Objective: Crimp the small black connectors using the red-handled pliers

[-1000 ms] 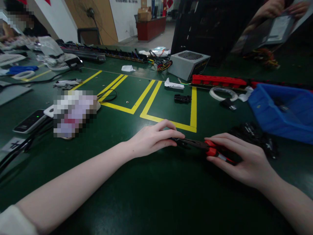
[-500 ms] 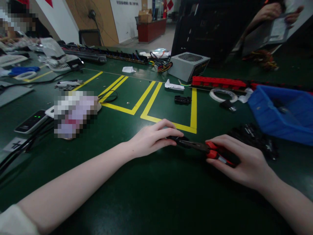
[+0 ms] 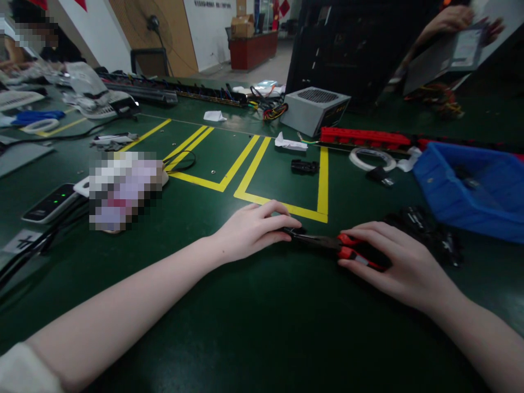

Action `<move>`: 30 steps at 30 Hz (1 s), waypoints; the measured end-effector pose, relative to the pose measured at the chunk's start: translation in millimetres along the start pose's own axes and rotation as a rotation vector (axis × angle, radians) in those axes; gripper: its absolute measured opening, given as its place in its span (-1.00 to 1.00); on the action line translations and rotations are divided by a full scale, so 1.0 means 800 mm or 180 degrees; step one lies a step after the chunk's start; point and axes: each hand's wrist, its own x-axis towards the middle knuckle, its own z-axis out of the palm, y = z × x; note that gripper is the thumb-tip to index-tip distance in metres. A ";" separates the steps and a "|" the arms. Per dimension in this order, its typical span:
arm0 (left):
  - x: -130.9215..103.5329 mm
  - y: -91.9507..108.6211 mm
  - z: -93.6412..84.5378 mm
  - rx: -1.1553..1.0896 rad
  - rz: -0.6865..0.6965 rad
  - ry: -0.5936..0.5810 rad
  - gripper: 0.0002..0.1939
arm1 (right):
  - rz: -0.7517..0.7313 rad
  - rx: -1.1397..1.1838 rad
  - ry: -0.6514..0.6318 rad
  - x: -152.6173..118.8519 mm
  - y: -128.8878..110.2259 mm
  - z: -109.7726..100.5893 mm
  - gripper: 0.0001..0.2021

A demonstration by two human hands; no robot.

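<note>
My left hand pinches a small black part between thumb and fingers, low over the green table. Most of that part is hidden by the fingers, so its kind does not show. Wrapped around red-handled needle-nose pliers is my right hand. The jaws point left and reach the black part at my left fingertips; whether they grip it I cannot tell. A similar-looking black piece lies inside a yellow taped outline beyond my hands.
Right of my right hand are several black parts and a blue bin. A tape roll, a red strip and a grey power supply stand farther back. Cables and a black device lie left. Another person's hands hold a metal box.
The pliers and my right hand have shifted slightly left, and the jaws now sit closer to my left fingertips. The handles look a little more spread. My left hand has barely moved.
</note>
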 end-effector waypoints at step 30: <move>-0.006 -0.025 -0.010 0.0088 -0.0486 -0.0049 -0.71 | 0.0052 -0.0887 -0.0091 -0.018 0.010 -0.004 -0.53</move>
